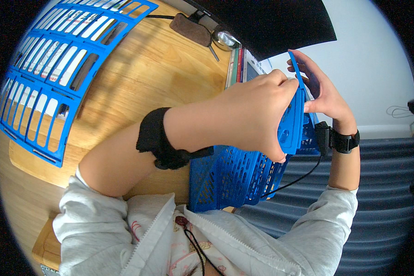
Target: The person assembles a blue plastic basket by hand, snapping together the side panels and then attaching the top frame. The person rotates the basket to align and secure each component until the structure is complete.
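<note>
A blue plastic panel (290, 131) stands steeply tilted between my hands, above the right side of the desk. My left hand (273, 108) reaches across from the left and grips it, with the thumb low on its near side and the other fingers curled at its upper part. My right hand (325, 94) is at the far right edge of the panel, fingers behind its top and thumb close to its side. Below my hands stands a row of blue perforated file holders (230, 179); my left wrist hides part of them.
A blue slatted rack (80, 99) with white papers or books stands on the wooden desk (138, 73) at left. Books (237, 64), a brown pad (191, 30) and a shiny round object (226, 39) lie near the black monitor (280, 23). Blue curtain (382, 184) hangs at right.
</note>
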Motion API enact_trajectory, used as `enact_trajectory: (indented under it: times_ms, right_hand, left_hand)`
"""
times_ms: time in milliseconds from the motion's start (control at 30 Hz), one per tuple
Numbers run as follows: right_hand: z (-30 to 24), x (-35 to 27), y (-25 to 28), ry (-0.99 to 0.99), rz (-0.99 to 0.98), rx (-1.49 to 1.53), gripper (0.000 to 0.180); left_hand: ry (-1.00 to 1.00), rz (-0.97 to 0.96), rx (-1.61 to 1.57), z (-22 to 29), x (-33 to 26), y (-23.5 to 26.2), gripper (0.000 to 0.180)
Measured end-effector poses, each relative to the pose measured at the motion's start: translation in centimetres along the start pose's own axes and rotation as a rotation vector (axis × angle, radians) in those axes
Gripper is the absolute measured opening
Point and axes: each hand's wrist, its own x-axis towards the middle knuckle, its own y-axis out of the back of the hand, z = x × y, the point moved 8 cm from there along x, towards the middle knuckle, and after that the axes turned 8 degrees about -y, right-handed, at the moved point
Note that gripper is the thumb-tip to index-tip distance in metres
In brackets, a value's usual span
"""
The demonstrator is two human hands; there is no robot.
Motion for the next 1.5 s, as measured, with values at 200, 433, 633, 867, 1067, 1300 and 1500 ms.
enact_trajectory:
  times_ms: [200, 433, 633, 867, 1067, 1300, 1500]
  right_hand:
    - [-0.2, 0.0, 0.0, 0.11, -0.046, -0.004, 0.106]
    - [0.3, 0.1, 0.1, 0.11, -0.056, -0.033, 0.107]
    - [-0.8, -0.1, -0.3, 0.164, -0.079, -0.019, 0.108]
    - [-1.0, -0.1, 0.0, 0.147, -0.041, -0.039, 0.105]
    - [-0.8, -0.1, 0.2, 0.155, -0.03, -0.044, 0.105]
    - [-0.7, -0.1, 0.2, 0.141, -0.042, -0.011, 0.106]
    - [0.1, -0.2, 0.3, 0.042, 0.036, 0.044, 0.118]
  left_hand:
    - [0.005, -0.04, 0.004, 0.1, 0.2, -0.1, 0.091]
    - [0.001, 0.034, -0.018, 0.3, 0.1, -0.5, 0.089]
    - [0.074, 0.076, -0.016, -1.4, 0.2, -0.2, 0.09]
    - [0.035, 0.069, 0.001, -0.5, 0.2, -0.1, 0.086]
    - [0.009, 0.078, 0.004, 0.0, 0.1, -0.1, 0.087]
    - [0.023, 0.048, -0.02, -0.1, -0.1, -0.1, 0.088]
    - [0.023, 0.067, -0.042, -0.2, -0.3, 0.3, 0.087]
